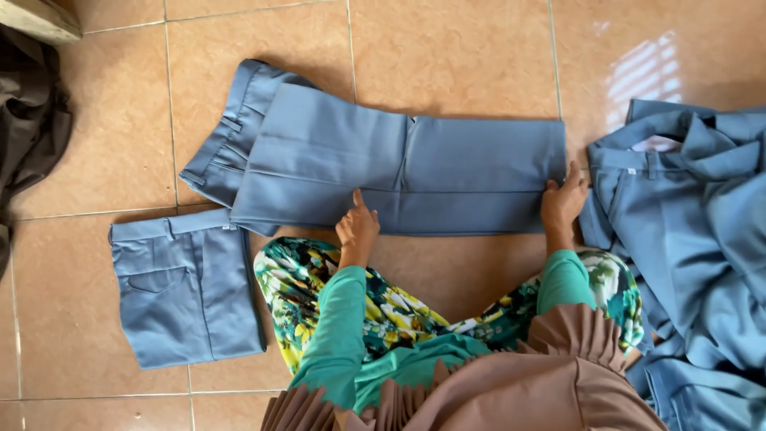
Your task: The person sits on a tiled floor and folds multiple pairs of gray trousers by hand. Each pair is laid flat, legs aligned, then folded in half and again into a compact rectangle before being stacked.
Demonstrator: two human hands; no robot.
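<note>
Landmark: blue-grey trousers (407,172), lying folded lengthwise on the tiled floor (104,144), waistband end toward the left of the view, hem end toward the right.
Left hand (357,230): pressing on the near edge of the trousers, about mid-length; index finger stretching forward onto the cloth, other fingers curling loosely; grip not closing on anything.
Right hand (562,203): resting at the hem end of the trousers, fingertips lying flat over the corner; grip released, fingers spread, pinching no cloth that I can make out.
Sleeves: teal, both arms reaching forward from the body toward the near side of the trousers.
Lap: floral green-and-yellow garment (383,307) showing just near of the trousers, between the arms; pleated brown cloth (550,375) lying nearer still.
Folded trousers (185,287): same blue-grey, folded to a compact square, sitting near the waistband end of the landmark, slightly nearer the person; just apart from it.
Heap of trousers (702,239): same colour, unfolded and rumpled, lying just beyond the hem end, close to the right hand.
Dark cloth (28,128): bunching well beyond the waistband end, at the frame edge.
</note>
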